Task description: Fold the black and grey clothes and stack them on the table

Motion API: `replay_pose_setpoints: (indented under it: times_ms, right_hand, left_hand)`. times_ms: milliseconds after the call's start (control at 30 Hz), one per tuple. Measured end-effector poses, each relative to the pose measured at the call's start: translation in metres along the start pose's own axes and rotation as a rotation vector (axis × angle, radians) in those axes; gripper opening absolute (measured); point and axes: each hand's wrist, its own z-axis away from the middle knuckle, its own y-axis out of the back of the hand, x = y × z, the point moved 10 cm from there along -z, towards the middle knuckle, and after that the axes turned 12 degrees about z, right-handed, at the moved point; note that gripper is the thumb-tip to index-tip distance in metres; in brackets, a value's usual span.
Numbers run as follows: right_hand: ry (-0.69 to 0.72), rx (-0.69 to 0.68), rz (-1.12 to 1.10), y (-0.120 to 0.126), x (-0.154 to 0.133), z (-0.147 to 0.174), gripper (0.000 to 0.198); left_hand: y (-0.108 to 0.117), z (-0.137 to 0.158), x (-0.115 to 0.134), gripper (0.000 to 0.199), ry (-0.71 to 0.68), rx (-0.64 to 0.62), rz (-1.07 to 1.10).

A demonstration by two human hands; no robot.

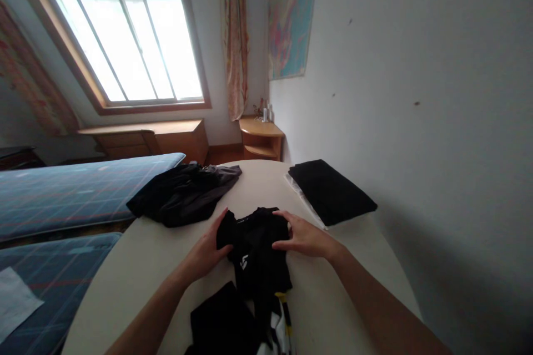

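A black shirt [262, 249] with a small white logo lies on the round table in front of me, its neckline toward the far side. My left hand [210, 244] grips its left edge, the thumb on the near side and the fingers reaching over the far side. At the opposite edge, my right hand [302, 236] holds the cloth the same way, thumb and fingers resting on it. Nearer to me, the lower cloth spreads in black folds [222, 321] beside a white, yellow and black patterned part [281, 321]. The bottom of this cloth runs out of view.
The cream table [333, 299] stands close to the wall on the right. A folded black cloth [331, 191] lies at its far right, over clear plastic. A crumpled dark garment [183, 194] lies at the far left, near blue plaid mattresses [83, 188].
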Motion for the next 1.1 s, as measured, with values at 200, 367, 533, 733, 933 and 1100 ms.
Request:
replay_pose_setpoints:
  times_ms: [200, 367, 533, 733, 933, 1100]
  right_hand:
    - [-0.105, 0.128, 0.082, 0.015, 0.007, -0.005, 0.019]
    - [-0.236, 0.556, -0.21, 0.057, 0.045, -0.002, 0.029]
    - [-0.059, 0.704, -0.106, 0.067, 0.033, 0.003, 0.041]
    - [0.356, 0.162, 0.114, 0.02, -0.039, 0.004, 0.024]
    - [0.439, -0.047, 0.213, -0.008, -0.05, 0.008, 0.021]
    - [0.191, 0.24, 0.264, 0.034, -0.014, -0.002, 0.026]
  left_hand:
    - [0.013, -0.002, 0.012, 0.054, -0.011, 0.016, -0.142]
    - [0.081, 0.001, 0.025, 0.052, -0.084, 0.517, -0.136]
    - [0.08, -0.006, -0.023, 0.076, 0.053, 0.475, -0.066]
    - [0.055, 0.0, -0.025, 0.072, 0.036, 0.328, -0.47]
    - [0.041, 0.006, -0.02, 0.055, 0.211, 0.172, -0.598]
    - [0.084, 0.0, 0.005, 0.022, 0.083, 0.381, -0.564]
